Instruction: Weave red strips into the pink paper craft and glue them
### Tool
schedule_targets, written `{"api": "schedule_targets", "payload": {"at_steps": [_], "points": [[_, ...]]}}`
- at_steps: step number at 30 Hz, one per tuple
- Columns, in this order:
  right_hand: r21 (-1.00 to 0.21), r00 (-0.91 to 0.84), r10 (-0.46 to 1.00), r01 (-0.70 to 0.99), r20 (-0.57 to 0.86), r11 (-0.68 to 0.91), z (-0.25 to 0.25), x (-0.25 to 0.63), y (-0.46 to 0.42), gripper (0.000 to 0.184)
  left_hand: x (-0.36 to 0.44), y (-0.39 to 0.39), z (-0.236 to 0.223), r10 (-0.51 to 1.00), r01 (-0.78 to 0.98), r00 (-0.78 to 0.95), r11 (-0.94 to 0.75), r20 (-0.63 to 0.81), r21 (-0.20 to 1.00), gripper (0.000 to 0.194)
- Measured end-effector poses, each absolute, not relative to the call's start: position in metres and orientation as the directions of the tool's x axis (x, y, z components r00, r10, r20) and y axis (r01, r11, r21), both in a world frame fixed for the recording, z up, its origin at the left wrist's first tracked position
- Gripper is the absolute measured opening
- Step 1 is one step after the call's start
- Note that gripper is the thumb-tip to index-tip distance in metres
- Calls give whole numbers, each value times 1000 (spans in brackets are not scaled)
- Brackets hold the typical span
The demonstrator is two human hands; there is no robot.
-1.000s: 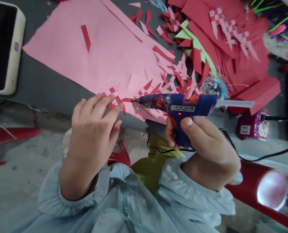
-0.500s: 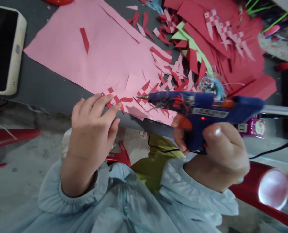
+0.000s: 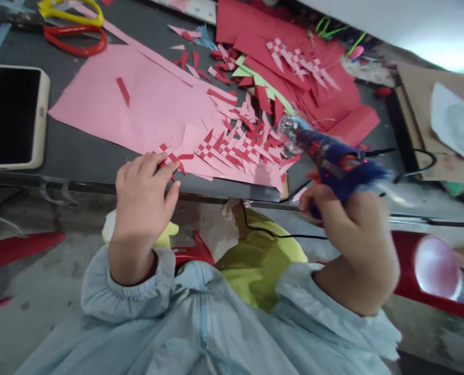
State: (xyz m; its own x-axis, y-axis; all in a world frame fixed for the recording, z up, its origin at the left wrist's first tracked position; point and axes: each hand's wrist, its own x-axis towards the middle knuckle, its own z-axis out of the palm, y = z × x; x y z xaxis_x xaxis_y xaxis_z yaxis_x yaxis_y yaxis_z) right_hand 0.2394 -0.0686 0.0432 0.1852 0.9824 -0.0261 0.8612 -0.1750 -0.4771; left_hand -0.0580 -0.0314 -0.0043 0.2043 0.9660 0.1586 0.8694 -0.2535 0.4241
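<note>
My right hand (image 3: 357, 234) is closed round the handle of a blue hot glue gun (image 3: 337, 164), somewhat blurred. The gun's nozzle points up and left, over a tangle of glue strands (image 3: 292, 127). At the table's near edge my left hand (image 3: 144, 198) lies with fingers spread, fingertips resting on a small red-and-pink woven paper fish (image 3: 173, 156), partly covered by them. Right of it, several similar checkered paper fish (image 3: 224, 148) overlap on a large pink paper sheet (image 3: 146, 94).
A phone (image 3: 11, 117) lies at the left, with scissors (image 3: 75, 39) with yellow and red handles behind it. Red paper sheets (image 3: 255, 26) with several more woven pieces (image 3: 294, 57) are at the back. Paper strips (image 3: 259, 99) are scattered between. Cardboard (image 3: 419, 94) stands right.
The glue gun has moved away from the fish under my left hand, toward the right, and its nozzle has swung upward. My left hand stays on the fish. The view has shifted.
</note>
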Motion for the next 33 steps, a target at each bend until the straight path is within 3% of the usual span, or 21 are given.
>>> {"api": "schedule_targets", "payload": {"at_steps": [3,5,12,19,26,29,31,33], "points": [[-78,249,969,966,3,-248,43,235,-63,43,-58,-29,-6,964,882,204,-256,168,396,34],[109,227,971,970,-69,-219,42,231,-56,50,-59,-28,-6,961,884,217,-267,169,383,34],[378,182,980,915,-77,-141,29,238,-37,45,-62,-27,-9,947,875,234,-303,218,378,34],[456,197,967,884,-160,-104,19,246,-25,44,-60,-29,-8,953,878,227,-289,200,382,33],[452,57,963,889,-263,71,28,261,-24,72,-60,-30,-6,960,879,217,-270,174,392,34],[436,18,971,895,-238,90,49,250,-22,58,-60,-31,-6,959,873,218,-275,182,404,34],[347,-95,972,923,-216,167,61,233,-12,39,-59,-31,-5,962,873,218,-269,167,408,35],[252,-215,959,933,-183,257,64,211,4,38,-58,-31,-5,965,875,210,-257,158,411,35]]}}
